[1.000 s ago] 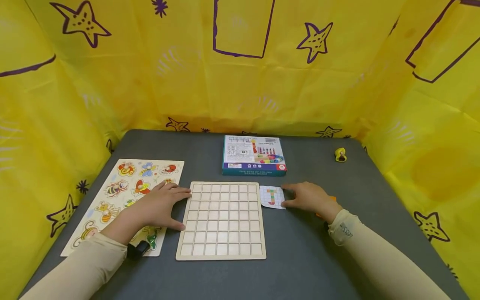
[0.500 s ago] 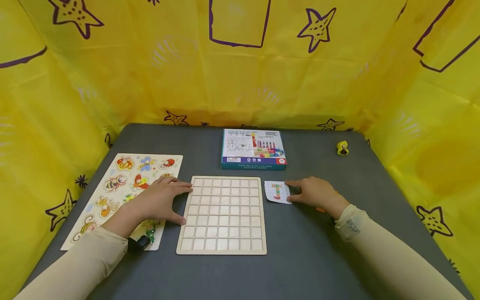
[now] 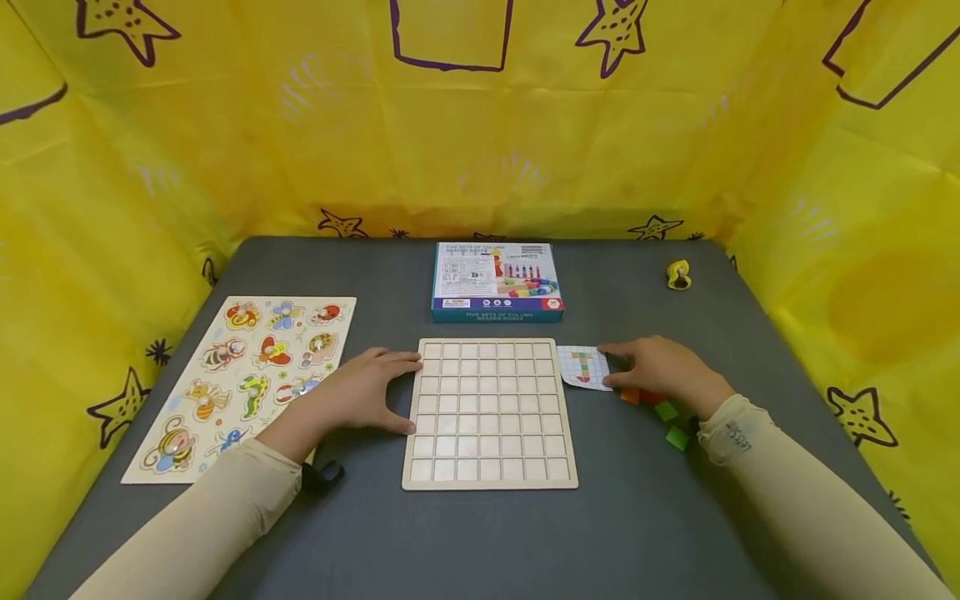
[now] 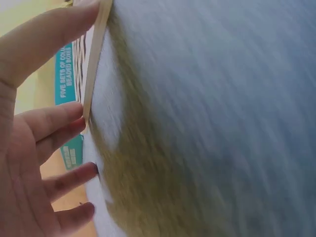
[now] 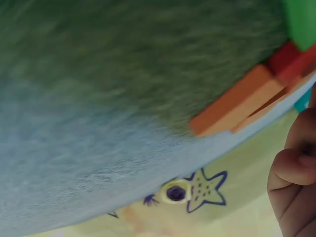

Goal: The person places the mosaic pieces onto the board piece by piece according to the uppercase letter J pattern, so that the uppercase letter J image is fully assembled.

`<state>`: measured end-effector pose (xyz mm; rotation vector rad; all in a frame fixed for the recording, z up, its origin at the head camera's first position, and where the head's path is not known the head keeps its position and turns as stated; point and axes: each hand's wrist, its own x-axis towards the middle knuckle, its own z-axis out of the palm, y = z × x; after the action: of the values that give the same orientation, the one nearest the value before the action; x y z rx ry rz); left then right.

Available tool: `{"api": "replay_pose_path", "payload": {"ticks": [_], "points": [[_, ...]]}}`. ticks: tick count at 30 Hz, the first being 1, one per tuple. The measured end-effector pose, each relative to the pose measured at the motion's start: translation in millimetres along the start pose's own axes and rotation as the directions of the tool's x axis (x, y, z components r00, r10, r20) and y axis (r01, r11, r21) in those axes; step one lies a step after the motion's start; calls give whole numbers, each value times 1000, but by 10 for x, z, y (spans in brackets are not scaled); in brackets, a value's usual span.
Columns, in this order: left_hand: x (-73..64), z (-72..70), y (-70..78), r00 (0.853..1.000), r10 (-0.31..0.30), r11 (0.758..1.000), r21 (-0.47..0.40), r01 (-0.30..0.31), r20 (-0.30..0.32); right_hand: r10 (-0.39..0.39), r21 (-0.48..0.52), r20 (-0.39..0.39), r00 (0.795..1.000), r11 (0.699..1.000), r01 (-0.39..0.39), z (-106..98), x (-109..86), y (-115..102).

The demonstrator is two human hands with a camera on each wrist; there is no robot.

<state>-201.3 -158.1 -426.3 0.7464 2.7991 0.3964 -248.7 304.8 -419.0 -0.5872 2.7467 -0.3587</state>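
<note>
A pale wooden grid board lies near the middle of the table. My left hand touches its left edge, with the thumb near the front and the fingertips farther back. In the left wrist view, the thumb and fingertips meet the board's thin edge, and the fingers are fairly straight and spread. A small paper card with a coloured block pattern on a grid lies right beside the board's right edge. My right hand holds its right edge between thumb and forefinger. In the right wrist view, only part of the hand shows.
Orange, red and green blocks lie below my right hand. An insect puzzle board lies at left. A bead-set box stands behind the grid board, and a small yellow object sits at the back right.
The grid board has slid right under my left hand, uncovering more of the insect puzzle. My right hand has drawn the card right. Green blocks now show, and the head view has shifted.
</note>
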Motion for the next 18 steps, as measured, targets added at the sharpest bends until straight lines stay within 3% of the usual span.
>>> {"api": "replay_pose_path", "payload": {"ticks": [5,13,18], "points": [[35,20,54,1000,-24,998,-52,25,21,8,8,7,1000,1000,-8,-38,-7,66],[-17,122,1,999,26,997,-77,-28,-25,9,18,20,1000,1000,-10,-33,13,81],[-18,154,-14,999,-1,997,-72,-1,-33,9,77,1,1000,997,-9,-55,-26,77]]}}
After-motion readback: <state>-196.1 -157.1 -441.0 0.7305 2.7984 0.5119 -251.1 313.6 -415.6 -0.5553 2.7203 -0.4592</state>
